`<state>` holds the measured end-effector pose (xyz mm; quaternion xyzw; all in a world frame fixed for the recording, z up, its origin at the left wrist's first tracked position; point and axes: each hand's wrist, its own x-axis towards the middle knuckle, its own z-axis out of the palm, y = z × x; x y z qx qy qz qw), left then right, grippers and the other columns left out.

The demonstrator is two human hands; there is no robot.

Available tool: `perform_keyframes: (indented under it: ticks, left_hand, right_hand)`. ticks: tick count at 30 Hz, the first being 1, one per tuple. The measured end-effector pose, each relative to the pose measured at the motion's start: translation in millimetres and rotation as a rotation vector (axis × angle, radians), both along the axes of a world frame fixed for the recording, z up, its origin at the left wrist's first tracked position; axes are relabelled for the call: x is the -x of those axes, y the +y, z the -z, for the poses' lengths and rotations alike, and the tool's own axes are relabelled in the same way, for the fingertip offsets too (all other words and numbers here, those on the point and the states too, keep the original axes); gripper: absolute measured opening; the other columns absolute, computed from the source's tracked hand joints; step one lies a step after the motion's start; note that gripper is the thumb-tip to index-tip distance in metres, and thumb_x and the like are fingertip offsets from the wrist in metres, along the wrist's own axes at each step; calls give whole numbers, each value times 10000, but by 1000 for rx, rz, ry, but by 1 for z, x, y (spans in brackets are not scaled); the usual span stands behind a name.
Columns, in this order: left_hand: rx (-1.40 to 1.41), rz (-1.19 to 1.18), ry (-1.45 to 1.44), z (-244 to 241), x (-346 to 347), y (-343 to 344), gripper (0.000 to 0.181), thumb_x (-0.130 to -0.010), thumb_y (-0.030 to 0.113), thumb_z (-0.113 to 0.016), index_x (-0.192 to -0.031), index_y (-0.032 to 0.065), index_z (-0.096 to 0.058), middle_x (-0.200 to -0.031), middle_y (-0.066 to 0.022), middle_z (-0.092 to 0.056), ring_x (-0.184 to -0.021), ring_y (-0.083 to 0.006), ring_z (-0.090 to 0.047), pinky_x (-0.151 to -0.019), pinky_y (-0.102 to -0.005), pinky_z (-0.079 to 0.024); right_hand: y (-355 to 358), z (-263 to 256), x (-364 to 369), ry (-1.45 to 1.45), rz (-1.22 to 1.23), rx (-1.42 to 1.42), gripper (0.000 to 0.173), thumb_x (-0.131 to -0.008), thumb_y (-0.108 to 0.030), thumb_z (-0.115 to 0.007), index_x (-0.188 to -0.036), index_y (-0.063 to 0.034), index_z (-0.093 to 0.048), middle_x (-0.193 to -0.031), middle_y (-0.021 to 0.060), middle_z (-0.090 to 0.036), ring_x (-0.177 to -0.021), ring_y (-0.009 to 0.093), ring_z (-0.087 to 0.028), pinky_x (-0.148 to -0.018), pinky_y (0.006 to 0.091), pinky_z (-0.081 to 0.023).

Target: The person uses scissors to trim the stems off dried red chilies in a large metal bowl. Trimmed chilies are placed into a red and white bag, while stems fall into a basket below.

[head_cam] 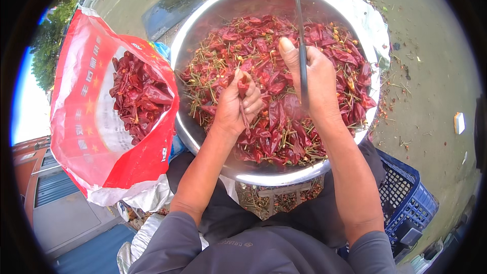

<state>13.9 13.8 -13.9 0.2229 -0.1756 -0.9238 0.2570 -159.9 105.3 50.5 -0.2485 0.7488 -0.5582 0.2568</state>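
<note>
A large round metal basin (272,179) holds a heap of dried red chili peppers (279,116) with many loose stems. Over its middle, my left hand (239,102) is closed on a dried red chili pepper (243,87). My right hand (315,76) grips the dark handle of scissors or a similar long narrow tool (299,19), its blade pointing away from me and a red piece at its tip. Whether the tool has one blade or two closed together, I cannot tell. Left of the basin stands an open red and white woven sack (133,173) with dried red peppers (140,97) inside.
A blue plastic crate (412,198) stands at the lower right. Whitish sacking (367,19) lies against the basin's far right rim. Beyond the basin, a flat dark panel (173,5) lies on the ground. Stems and red bits are scattered around the basin, and a small box (459,123) is at far right.
</note>
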Motion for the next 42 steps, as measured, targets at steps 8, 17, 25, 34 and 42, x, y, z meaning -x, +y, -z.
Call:
perform_keyframes:
  ticks: [8, 17, 25, 34, 42]
  left_hand:
    - [240, 32, 101, -75, -18, 28, 286, -1110, 303, -471, -1075, 54, -607, -755, -34, -498, -550, -92, -402, -451, -219, -330]
    - [1986, -852, -1917, -312, -70, 41, 430, -898, 300, -823, -1188, 19, -676, -1033, -107, -720, -937, -192, -719, -779, -315, -582]
    - [2413, -489, -1099, -234, -63, 84, 299, -834, 54, -812, -1116, 17, -720, -1103, -155, -741, -1013, -276, -720, -878, -386, -580]
    - [2052, 487, -1440, -24, -93, 0, 216, -819, 72, -750, -1027, 59, -692, -1007, -155, -668, -1008, -376, -631, -892, -480, -514]
    - [1834, 80, -1306, -1, -105, -9, 295, -795, 127, -814, -1019, 44, -641, -993, -180, -666, -1002, -392, -644, -858, -477, -511]
  right_hand:
    - [21, -5, 12, 162, -94, -106, 688, -880, -678, -710, -760, -9, -606, -658, 86, -589, -643, 201, -566, -657, 370, -487]
    - [35, 0, 25, 259, -121, -75, 764, -879, -768, -627, -774, -12, -642, -666, 85, -592, -665, 218, -583, -663, 389, -470]
    - [36, 7, 39, 260, -148, -76, 832, -854, -825, -597, -821, 2, -682, -667, 86, -597, -696, 212, -608, -696, 394, -495]
    - [44, 18, 46, 123, -146, 26, 790, -886, -772, -622, -929, 15, -678, -640, -7, -529, -530, 83, -528, -502, 251, -429]
    - [42, 24, 32, -245, -110, 322, 896, -833, -846, -608, -1042, 25, -621, -910, 76, -626, -803, 132, -598, -790, 303, -507]
